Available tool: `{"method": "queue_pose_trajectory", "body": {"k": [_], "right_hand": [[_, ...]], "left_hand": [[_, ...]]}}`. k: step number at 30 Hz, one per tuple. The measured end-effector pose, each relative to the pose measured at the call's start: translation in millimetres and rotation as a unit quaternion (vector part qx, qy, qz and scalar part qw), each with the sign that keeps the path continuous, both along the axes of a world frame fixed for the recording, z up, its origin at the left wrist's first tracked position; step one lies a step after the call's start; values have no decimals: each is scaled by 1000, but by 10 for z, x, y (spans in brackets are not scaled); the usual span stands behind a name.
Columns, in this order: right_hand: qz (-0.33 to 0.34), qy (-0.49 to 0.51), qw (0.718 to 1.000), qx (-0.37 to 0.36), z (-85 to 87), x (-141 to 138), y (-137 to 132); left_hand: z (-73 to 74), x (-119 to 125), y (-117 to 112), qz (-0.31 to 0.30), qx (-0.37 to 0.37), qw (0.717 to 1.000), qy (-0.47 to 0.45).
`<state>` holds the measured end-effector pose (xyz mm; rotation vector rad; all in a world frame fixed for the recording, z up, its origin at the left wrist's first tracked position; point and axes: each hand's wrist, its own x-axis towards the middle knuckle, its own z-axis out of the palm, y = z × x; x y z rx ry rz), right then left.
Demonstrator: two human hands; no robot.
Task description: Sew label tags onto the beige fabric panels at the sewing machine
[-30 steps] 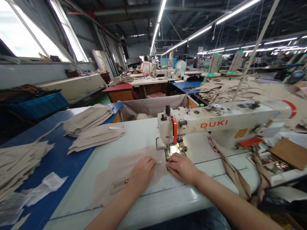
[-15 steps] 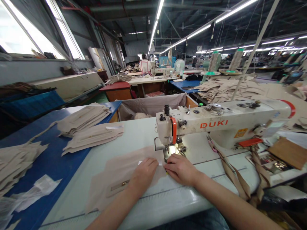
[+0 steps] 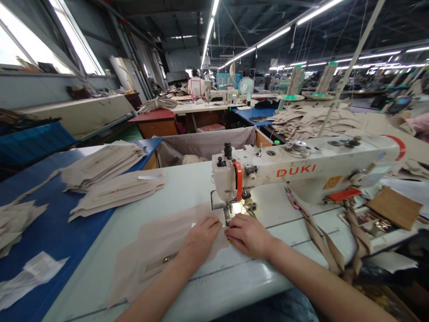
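A beige fabric panel [image 3: 147, 241] with a zipped slot [image 3: 161, 264] lies on the pale sewing table, its right end beside the needle area of a DUKI sewing machine [image 3: 295, 172]. My left hand [image 3: 204, 235] rests on that end, its fingers drawn together and gripping the cloth just in front of the presser foot. Close by on the right, my right hand [image 3: 248, 235] pinches the edge of the panel with bent fingers. A bit of white [image 3: 193, 225] shows by my left fingers, and a small yellow spot under my right fingers. The needle tip cannot be made out.
Stacked beige panels [image 3: 103, 163] and another pile [image 3: 117, 192] lie to the left, partly on a blue table [image 3: 87, 232]. Scissors [image 3: 292, 197] and fabric strips [image 3: 321, 243] are right of my hands. A parts tray [image 3: 372, 219] is farther right. A lined bin [image 3: 208, 142] stands behind.
The whole view has shifted slightly, so the machine and table appear a little farther left. Both hands keep nearly the same place on the panel by the needle.
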<state>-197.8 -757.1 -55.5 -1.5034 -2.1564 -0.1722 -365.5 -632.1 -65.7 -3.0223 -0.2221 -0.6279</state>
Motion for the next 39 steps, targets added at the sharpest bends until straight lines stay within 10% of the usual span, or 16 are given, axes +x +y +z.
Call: {"method": "queue_pose_trajectory", "body": {"k": [39], "right_hand": [[-64, 1, 997, -42, 23, -35, 50]], "left_hand": [[-42, -33, -96, 13, 82, 997, 7]]}}
